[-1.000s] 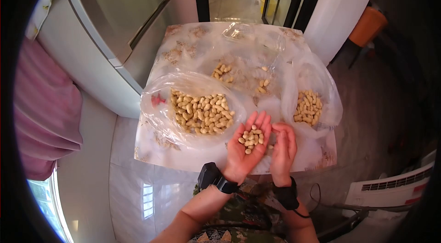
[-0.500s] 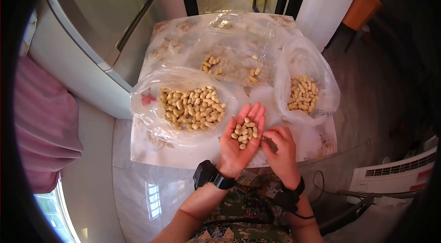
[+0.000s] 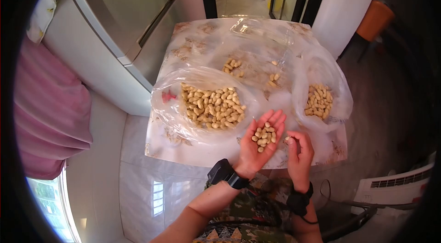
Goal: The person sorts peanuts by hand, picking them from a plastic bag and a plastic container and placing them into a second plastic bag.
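My left hand (image 3: 254, 154) is palm up and cups a small pile of unshelled peanuts (image 3: 264, 137), fingers stretched toward the far side of the table. Just right of it, my right hand (image 3: 299, 158) pinches a single peanut (image 3: 287, 139) between thumb and forefinger. Left of my hands lies a clear plastic bag (image 3: 167, 116) with its mouth spread, holding a large heap of peanuts (image 3: 213, 107). On the right another clear bag (image 3: 342, 98) holds a smaller heap of peanuts (image 3: 319, 101).
Behind the bags, a clear plastic container (image 3: 255, 50) holds a few peanuts (image 3: 232, 65) on its left and others (image 3: 274, 77) on its right. A patterned cover lies on the table (image 3: 183, 41). A refrigerator (image 3: 124, 8) stands at the left, an orange chair (image 3: 375, 20) at the far right.
My right hand has moved slightly away from the left palm, and a peanut now shows in its fingers. The whole view has shifted, so the table sits farther right.
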`<state>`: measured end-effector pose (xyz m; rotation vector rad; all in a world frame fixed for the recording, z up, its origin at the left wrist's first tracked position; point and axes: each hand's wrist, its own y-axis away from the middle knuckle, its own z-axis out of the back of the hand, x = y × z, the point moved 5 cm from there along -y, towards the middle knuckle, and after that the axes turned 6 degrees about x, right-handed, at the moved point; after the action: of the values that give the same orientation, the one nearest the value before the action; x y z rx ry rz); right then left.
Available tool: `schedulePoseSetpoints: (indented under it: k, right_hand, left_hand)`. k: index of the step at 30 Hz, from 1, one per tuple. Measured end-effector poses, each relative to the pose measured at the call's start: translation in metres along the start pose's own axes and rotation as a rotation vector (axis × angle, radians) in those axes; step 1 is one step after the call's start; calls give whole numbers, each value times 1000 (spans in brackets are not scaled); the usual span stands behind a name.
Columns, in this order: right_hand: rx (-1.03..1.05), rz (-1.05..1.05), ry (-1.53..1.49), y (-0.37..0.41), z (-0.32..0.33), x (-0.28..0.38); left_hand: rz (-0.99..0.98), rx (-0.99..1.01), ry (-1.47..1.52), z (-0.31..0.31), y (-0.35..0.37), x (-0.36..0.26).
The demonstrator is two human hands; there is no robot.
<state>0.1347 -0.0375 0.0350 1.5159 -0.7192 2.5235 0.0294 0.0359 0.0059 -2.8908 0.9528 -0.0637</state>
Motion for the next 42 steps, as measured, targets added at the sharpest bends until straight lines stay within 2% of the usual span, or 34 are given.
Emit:
schedulePoseSetpoints:
  k: [5,7,11,30,33,36,37,39,40,42]
  right_hand:
    - [-18,-77,-198,3,4,-12]
    - [-7,-113,-381,3,4,-16]
    - [39,-134,-459,5,8,-18]
    - [39,-22,-459,6,8,-12]
    - [-13,-24,-519,2,14,-1]
    - [-136,58,-206,-9,42,16]
    - [-134,57,-208,-18,50,14]
    - [-229,218,76,-35,68,23]
    - [-226,218,74,-44,68,28]
    - [-364,242,235,-55,73,42]
  left_hand:
    - [11,10,-24,2,1,2]
    - [-5,16,-60,2,1,1]
    - [-2,17,-81,2,1,2]
    - [15,-10,-70,1,3,2]
    - [21,-28,-52,1,3,2]
    - [22,-19,-64,1,4,2]
    - [20,-21,-64,1,4,2]
    - [18,-20,-62,-1,4,2]
    - [15,-21,-62,0,4,2]
    - [16,-20,-20,2,3,2]
